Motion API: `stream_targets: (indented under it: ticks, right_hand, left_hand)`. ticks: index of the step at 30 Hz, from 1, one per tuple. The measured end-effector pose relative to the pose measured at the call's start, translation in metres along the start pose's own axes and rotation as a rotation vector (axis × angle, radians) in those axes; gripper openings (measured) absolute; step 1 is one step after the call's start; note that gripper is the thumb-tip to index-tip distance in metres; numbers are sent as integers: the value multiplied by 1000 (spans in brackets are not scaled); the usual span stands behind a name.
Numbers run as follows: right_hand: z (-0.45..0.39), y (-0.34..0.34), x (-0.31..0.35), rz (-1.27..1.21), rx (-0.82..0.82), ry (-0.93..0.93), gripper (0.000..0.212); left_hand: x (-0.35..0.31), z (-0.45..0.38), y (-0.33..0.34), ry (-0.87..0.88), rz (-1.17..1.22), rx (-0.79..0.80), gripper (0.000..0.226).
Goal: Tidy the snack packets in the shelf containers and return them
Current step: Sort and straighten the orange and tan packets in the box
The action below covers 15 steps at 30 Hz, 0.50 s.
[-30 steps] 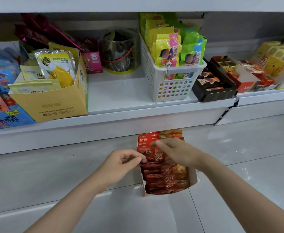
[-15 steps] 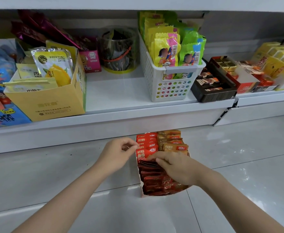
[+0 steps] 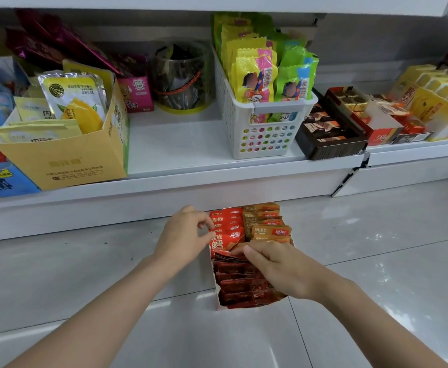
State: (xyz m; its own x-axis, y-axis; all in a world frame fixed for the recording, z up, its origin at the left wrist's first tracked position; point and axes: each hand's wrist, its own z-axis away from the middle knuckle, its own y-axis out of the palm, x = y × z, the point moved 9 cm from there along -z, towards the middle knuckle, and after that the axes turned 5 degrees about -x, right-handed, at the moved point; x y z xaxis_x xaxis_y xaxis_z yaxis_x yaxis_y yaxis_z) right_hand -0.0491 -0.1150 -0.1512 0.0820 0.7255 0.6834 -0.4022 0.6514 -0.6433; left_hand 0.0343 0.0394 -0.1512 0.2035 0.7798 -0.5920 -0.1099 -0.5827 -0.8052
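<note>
Left hand (image 3: 184, 236) pinches red foil snack packets (image 3: 225, 229); right hand (image 3: 278, 266) fingers curled gripping darker packets (image 3: 240, 284), white cardboard box (image 3: 215, 285) between hands.

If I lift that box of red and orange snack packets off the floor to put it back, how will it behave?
The box looks like thin card with an open top, so it probably flexes if squeezed. It is packed full of red packets and orange packets, so likely fairly heavy for its size. The glossy packets stand loose and could slide out if it tips.
</note>
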Motion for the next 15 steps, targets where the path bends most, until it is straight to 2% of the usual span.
stream_targets:
  ticks: [5,10,15]
  right_hand:
    - [2,0,1,-20,-6,-7,41]
    - [2,0,0,-32,-27,-13,38]
    - [4,1,-2,-59,-92,-52,34]
  left_hand:
    - [-7,6,2,88,-97,-17,9]
    - [4,1,16,-45,-36,96,19]
    - [-5,0,20,78,-127,171,13]
